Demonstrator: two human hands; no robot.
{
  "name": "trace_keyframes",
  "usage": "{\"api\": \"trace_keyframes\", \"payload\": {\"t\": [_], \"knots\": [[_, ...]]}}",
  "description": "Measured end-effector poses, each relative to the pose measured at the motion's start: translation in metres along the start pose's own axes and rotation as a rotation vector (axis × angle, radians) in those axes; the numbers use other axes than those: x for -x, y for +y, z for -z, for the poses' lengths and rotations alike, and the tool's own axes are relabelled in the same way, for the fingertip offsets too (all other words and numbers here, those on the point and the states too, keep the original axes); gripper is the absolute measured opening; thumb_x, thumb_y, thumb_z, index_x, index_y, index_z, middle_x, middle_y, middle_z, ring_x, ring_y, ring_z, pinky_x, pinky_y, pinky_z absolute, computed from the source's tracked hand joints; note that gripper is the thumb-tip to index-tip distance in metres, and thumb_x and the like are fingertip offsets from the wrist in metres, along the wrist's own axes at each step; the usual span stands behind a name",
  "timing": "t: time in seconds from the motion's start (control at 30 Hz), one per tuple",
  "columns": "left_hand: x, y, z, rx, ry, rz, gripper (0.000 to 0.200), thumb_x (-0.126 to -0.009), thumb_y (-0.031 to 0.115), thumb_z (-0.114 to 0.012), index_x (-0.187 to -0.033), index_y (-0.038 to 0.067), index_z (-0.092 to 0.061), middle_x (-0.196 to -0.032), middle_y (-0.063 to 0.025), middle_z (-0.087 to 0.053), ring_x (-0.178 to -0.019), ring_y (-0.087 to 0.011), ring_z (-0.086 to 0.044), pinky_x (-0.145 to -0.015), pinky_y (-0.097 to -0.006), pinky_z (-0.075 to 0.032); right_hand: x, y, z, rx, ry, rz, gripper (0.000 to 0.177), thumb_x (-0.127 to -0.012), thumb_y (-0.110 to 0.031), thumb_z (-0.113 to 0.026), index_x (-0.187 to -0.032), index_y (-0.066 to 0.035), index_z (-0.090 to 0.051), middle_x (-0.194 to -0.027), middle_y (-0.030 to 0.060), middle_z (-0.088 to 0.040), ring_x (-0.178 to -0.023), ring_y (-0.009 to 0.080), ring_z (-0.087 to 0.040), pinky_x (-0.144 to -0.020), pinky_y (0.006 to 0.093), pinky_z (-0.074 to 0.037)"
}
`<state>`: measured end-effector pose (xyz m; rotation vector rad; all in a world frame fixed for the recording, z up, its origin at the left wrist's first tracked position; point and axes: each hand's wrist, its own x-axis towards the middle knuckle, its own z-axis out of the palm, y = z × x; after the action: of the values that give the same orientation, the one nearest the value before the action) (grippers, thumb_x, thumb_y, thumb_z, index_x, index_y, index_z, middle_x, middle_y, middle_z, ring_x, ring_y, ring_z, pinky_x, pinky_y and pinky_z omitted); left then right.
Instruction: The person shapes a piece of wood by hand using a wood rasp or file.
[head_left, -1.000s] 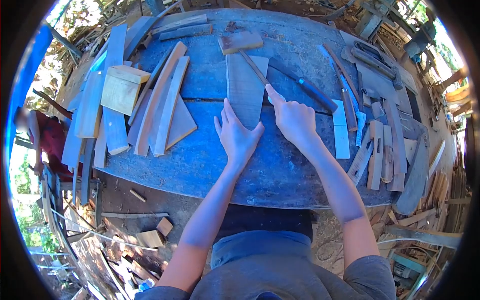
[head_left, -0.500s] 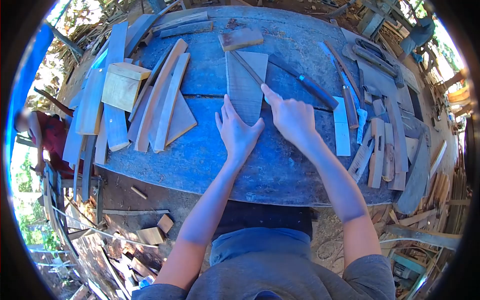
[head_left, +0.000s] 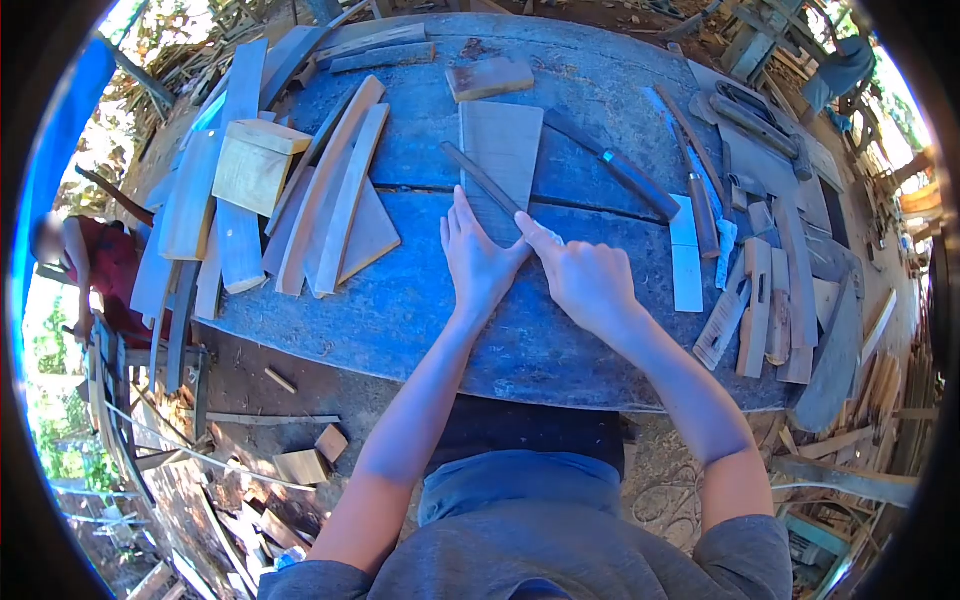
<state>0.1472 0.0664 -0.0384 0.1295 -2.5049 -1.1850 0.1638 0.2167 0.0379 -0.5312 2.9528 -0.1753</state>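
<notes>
A tapered, flat wooden board lies on the blue table in front of me. My left hand rests at its near end, fingers stretched along the left edge and thumb spread to the right. Closed around the near end of a long, flat, dark file is my right hand, its index finger extended along the tool. The file lies slantwise across the board, its tip by the left edge. My palm hides its handle. Beyond the board sits a small wooden block. To the right lies a dark-handled tool with a blue band.
The blue table carries curved wooden strips and a pale block on the left. On the right are a white rectangular piece, a wooden-handled tool and several shaped wood pieces. Another person is at far left.
My right hand has drawn the file nearer and slightly left. Its tip has swung from the board's far end to its left edge. The left hand stays at the board's near end.
</notes>
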Motion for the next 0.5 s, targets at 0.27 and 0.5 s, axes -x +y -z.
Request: {"api": "trace_keyframes", "payload": {"t": [0.27,0.5], "knots": [[-0.003,0.003,0.006,-0.076,-0.067,0.051,0.110,-0.068,0.028,-0.082,-0.149,-0.012,-0.019,-0.140,-0.0283,-0.043,-0.132,-0.0391,-0.043,-0.112,-0.0432,-0.036,-0.086,0.022,-0.005,-0.046,0.283,-0.049,0.041,-0.099,-0.023,-0.044,-0.139,-0.025,-0.052,-0.082,0.0158,-0.072,-0.073,0.0340,-0.072,-0.064,0.0462,-0.056],[-0.002,-0.001,0.000,-0.008,0.058,-0.036,0.112,-0.067,0.029,-0.081,-0.148,-0.014,-0.017,-0.133,-0.0272,-0.048,-0.124,-0.0416,-0.046,-0.112,-0.0464,-0.032,0.001,0.002,0.000,-0.076,0.014,0.028,0.045,-0.099,-0.025,-0.046,-0.144,-0.027,-0.049,-0.080,0.0211,-0.070,-0.073,0.0383,-0.070,-0.065,0.0508,-0.056]]}}
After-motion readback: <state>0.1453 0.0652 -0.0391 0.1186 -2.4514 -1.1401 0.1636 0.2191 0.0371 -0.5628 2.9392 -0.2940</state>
